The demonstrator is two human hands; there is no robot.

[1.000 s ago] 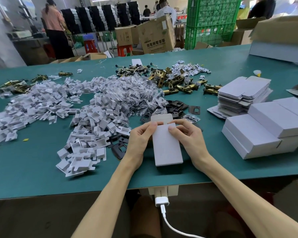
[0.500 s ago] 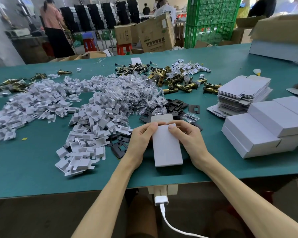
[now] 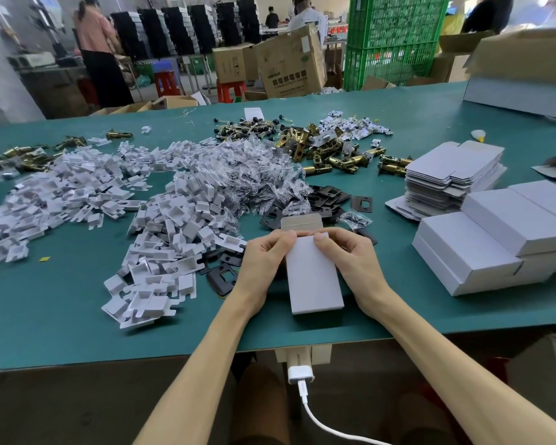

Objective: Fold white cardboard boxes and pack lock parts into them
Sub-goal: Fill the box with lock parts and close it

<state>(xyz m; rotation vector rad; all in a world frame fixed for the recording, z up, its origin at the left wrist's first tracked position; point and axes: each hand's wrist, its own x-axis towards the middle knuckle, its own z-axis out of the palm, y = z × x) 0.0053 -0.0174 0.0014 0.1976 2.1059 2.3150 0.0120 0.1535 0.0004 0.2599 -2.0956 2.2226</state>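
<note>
Teal matting covers the bench in a packing workshop. Green crates and brown cartons fill the background, and a person in a pink top stands at the far left.

At the near edge of the bench, a little right of its middle, a worker's left hand and right hand grip a white box from either side. The fingers curl round its long walls and both thumbs press on its top face close to the far end. The box lies flat on the matting, lengthwise away from the worker, with its far flap open and standing out beyond the thumbs.

Black plates lie scattered just behind and to the left of the box. A wide heap of white inserts sprawls across the left half of the bench and merges toward the middle with a mound of small clear bags. Brass latches are strewn nearer the far edge behind them.

Toward the right edge sits a stack of flat box blanks, and nearer the worker closed boxes lie in overlapping layers. A white plug with its cable hangs below the bench's near edge, between the worker's forearms.
</note>
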